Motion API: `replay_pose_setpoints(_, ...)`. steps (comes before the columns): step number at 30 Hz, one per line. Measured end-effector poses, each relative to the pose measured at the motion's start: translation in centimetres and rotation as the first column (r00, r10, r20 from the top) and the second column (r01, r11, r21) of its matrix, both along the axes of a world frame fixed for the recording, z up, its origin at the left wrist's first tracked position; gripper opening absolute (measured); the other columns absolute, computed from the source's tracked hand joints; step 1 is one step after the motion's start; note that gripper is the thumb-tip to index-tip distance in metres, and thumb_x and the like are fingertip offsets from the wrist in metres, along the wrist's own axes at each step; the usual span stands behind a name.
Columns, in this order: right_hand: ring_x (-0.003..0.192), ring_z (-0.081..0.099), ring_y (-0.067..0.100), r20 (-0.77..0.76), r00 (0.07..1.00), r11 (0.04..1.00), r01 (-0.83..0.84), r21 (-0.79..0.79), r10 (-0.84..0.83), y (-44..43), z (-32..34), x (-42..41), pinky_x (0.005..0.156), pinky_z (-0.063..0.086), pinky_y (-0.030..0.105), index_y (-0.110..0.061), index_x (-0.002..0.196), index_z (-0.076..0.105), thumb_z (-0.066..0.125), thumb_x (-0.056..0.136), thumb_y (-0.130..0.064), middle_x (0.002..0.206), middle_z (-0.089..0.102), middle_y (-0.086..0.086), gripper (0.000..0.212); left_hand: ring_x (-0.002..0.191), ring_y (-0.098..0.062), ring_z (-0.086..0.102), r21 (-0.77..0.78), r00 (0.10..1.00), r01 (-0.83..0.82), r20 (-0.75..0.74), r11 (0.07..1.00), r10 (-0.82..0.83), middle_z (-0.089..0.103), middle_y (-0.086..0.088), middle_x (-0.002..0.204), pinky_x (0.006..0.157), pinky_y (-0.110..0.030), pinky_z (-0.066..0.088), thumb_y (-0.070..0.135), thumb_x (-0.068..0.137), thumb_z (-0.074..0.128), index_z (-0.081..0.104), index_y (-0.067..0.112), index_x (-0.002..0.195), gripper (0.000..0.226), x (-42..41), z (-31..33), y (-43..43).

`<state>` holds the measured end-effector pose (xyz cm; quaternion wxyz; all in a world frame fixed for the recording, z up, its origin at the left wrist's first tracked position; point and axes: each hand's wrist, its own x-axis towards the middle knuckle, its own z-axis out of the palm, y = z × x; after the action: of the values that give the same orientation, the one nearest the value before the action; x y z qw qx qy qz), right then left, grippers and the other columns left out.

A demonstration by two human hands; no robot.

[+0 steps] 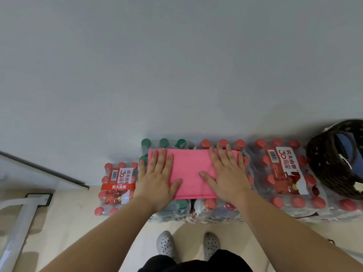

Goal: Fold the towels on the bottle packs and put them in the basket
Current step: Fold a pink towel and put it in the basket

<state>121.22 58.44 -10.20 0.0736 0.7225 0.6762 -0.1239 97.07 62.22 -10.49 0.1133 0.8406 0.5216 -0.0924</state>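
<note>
A pink towel [191, 169], folded into a rectangle, lies flat on top of the shrink-wrapped bottle packs [214, 211] against the wall. My left hand [158, 177] presses flat on the towel's left end with straight, spread fingers. My right hand [225, 173] lies flat on its right part in the same way. A dark woven basket [322, 169] stands on the packs at the far right, with something blue inside it.
A red-capped pack [284, 173] sits between the towel and the basket. A lower pack [117, 187] stands on the floor to the left. A white metal frame [23, 213] is at the lower left. My feet [188, 244] are close to the packs.
</note>
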Motion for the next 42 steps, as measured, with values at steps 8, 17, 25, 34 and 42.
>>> replay_pose_setpoints(8, 0.149, -0.025, 0.031, 0.03, 0.996, 0.995, 0.084, 0.058, -0.085, 0.1, 2.1, -3.8, 0.115, -0.018, 0.061, -0.021, 0.158, -0.008, 0.002, 0.089, -0.077, 0.165, -0.015, 0.008, 0.089, 0.152, -0.035, -0.006, 0.038, 0.953, -0.224, 0.22, 0.974, 0.21, -0.005, -0.016, 0.165, 0.121, -0.048, -0.006, 0.062, 0.095, 0.017, 0.003, 0.034, 0.158, 0.07, -2.5, -0.4, -1.1)
replay_pose_setpoints(17, 0.145, -0.033, 0.027, 0.046, 0.998, 0.999, -0.053, -0.011, 0.053, -0.1, -0.1, -6.6, 0.116, -0.015, 0.063, -0.023, 0.154, -0.02, -0.004, 0.088, -0.077, 0.164, -0.02, -0.002, 0.087, 0.152, -0.034, 0.006, 0.021, 0.979, -0.04, 0.199, 0.999, 0.036, 0.018, -0.015, 0.163, 0.121, -0.055, 0.006, 0.064, 0.093, 0.023, 0.026, 0.033, 0.155, 0.069, -3.9, -0.3, -0.8)
replay_pose_setpoints(25, 0.146, -0.03, 0.03, 0.069, 0.996, 0.999, -0.047, -0.025, 0.049, 0.0, -0.1, -6.7, 0.117, -0.012, 0.063, -0.023, 0.154, -0.02, -0.007, 0.088, -0.077, 0.163, -0.021, -0.001, 0.086, 0.151, -0.029, 0.013, -0.04, 0.952, -0.105, 0.285, 0.994, 0.112, 0.015, -0.01, 0.164, 0.124, -0.047, 0.01, 0.052, 0.093, 0.051, 0.018, 0.015, 0.157, 0.081, -3.2, 0.9, -0.5)
replay_pose_setpoints(34, 0.147, -0.028, 0.013, -0.246, 0.969, 0.998, 0.016, 0.066, 0.0, -0.4, 0.3, -5.2, 0.122, -0.011, 0.048, -0.022, 0.157, -0.012, -0.018, 0.076, -0.081, 0.163, -0.019, -0.007, 0.1, 0.145, -0.009, 0.021, -0.156, 0.716, -0.173, 0.658, 0.972, 0.233, 0.015, 0.002, 0.164, 0.096, 0.01, 0.004, 0.001, 0.087, 0.056, 0.028, 0.015, 0.154, 0.074, -1.3, 5.5, -1.1)
replay_pose_setpoints(42, 0.15, -0.004, -0.001, -0.648, 0.754, 0.962, 0.241, 0.128, -0.103, -3.1, 1.5, 0.4, 0.121, 0.0, 0.021, -0.025, 0.159, 0.01, 0.01, 0.089, -0.077, 0.166, 0.002, -0.013, 0.087, 0.135, 0.006, 0.029, -0.034, 0.754, 0.009, 0.657, 0.999, 0.016, 0.004, 0.017, 0.163, 0.104, -0.015, 0.039, 0.001, 0.076, 0.054, 0.022, 0.019, 0.157, 0.089, 5.8, 9.6, -2.1)
